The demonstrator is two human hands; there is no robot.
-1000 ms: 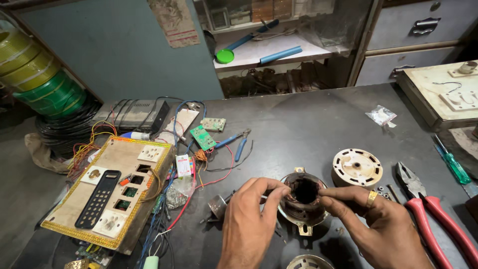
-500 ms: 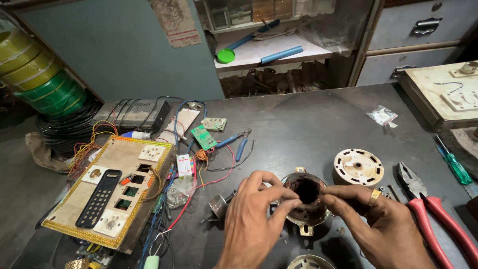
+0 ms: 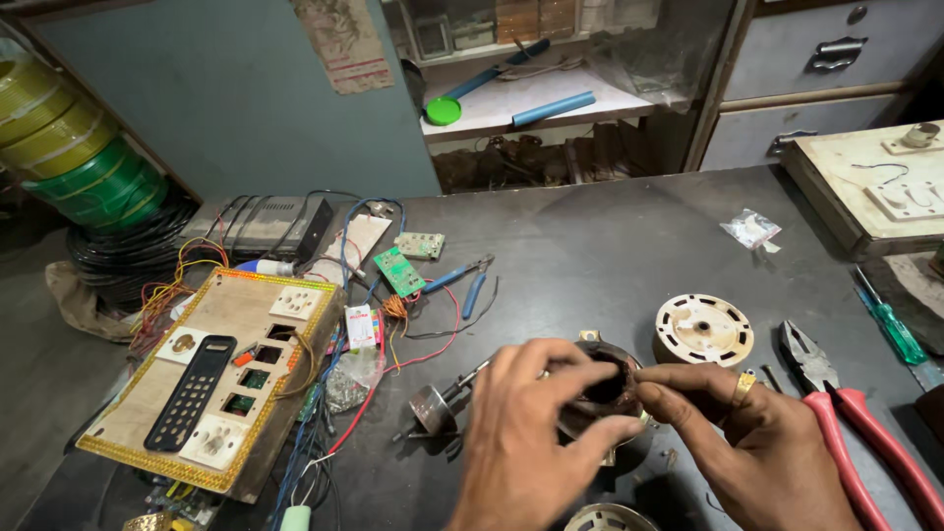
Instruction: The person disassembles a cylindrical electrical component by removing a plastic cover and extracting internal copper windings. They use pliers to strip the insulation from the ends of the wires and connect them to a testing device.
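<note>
Both hands' fingers (image 3: 590,379) apparently around motor stator (image 3: 605,393)

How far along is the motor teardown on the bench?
Done: the round cream end cover and the metal rotor with shaft lie apart on the dark table. In hand: both hands, left and right, grip the dark ring-shaped stator, fingers at its bore. Left: nothing reassembled; red-handled pliers lie unused.

Behind the dark worktable (image 3: 610,246) stands a teal wall (image 3: 226,98), with an open shelf (image 3: 531,98) and grey drawers (image 3: 816,79) beside it.
</note>
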